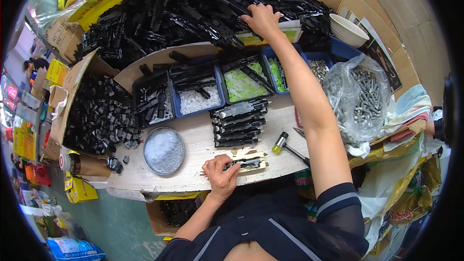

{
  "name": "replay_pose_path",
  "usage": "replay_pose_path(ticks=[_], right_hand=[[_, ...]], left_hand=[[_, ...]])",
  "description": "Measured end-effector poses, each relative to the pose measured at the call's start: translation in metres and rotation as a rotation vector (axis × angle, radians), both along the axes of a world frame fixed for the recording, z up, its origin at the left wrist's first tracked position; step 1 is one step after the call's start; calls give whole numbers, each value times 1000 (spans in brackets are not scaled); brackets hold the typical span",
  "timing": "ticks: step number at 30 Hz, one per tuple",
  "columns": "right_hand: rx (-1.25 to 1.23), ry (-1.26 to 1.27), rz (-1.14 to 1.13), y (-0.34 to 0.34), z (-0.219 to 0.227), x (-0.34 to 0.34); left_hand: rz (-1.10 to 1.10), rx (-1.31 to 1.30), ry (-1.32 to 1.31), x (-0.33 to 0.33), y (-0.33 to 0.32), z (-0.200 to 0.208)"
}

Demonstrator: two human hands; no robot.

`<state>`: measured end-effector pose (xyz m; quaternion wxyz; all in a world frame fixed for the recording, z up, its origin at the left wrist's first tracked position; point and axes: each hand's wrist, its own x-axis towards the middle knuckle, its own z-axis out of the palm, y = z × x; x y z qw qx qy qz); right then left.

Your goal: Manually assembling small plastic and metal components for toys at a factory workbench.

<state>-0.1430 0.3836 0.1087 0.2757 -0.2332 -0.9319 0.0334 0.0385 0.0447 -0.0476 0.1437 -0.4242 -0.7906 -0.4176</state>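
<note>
Near the bench's front edge, my left hand (221,179) is closed on the left end of a slim black part (248,163). That part lies on a small cream-coloured block (262,162). My right arm stretches far forward, and my right hand (263,21) is over a large heap of long black parts (193,12). Its thumb and fingers are spread apart against the heap, with nothing visibly gripped. Between the hands, several similar black assemblies (239,123) lie stacked in a row. A hammer (281,141) with a yellow-green face rests to the right of the block.
Blue bins hold white pieces (199,99) and green pieces (245,85), with black parts across them. A round metal dish (164,151) stands left. A carton (77,82) contains small black pieces. Right are a clear bag of metal pins (362,94) and a white bowl (348,30).
</note>
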Motion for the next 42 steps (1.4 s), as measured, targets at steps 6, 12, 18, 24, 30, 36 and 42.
replay_pose_path(ticks=[6,12,18,24,30,36,42], right_hand=[[-281,313,-13,20,16,0],[-597,605,240,43,27,91],[-975,889,298,18,5,189],[-1466,1114,442,5,-33,255],[-1569,995,449,-37,-74,268],[-1518,309,407,-155,-88,278],[-1593,363,464,-190,-96,294]], left_hand=[[-4,1,0,-1,0,1],[-7,8,15,6,-5,-1],[9,12,19,5,-6,-5],[16,5,47,-2,1,2],[-13,177,-84,11,-4,27],[-233,249,-785,39,9,43],[-580,424,-1741,48,10,28]])
